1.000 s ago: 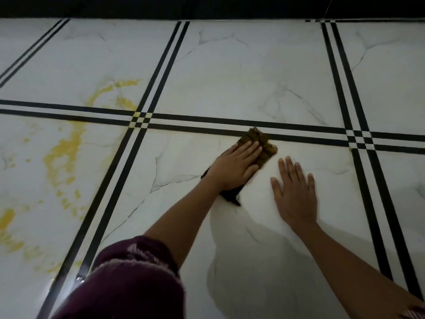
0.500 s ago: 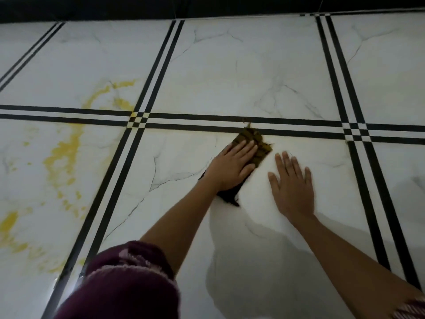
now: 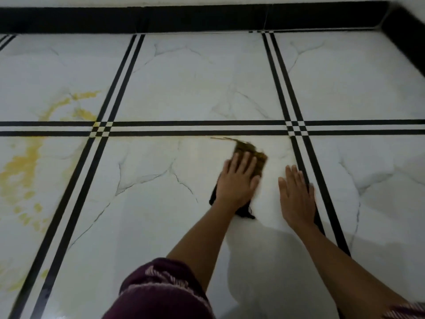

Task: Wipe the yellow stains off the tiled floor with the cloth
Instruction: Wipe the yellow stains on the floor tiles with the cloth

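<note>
Left sleeve (image 3: pixel 161 293): maroon, pale pink striped trim.
Right sleeve (image 3: pixel 411 310): maroon, pale stripes.
Left hand (image 3: pixel 239 178), right hand (image 3: pixel 296 194): bare.

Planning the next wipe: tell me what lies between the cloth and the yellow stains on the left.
Head view: only bare white tile and a double black stripe lie between cloth and yellow stains.

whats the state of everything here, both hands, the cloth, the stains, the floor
left hand, flat on the cloth, fingers straight, pressing it to the floor
right hand, flat on bare tile beside the cloth, holding nothing
cloth, bunched under the left hand, brownish end past the fingertips
yellow stains, unwiped, on the tiles far to the left
tiled floor, looks free of yellow around the hands
</note>
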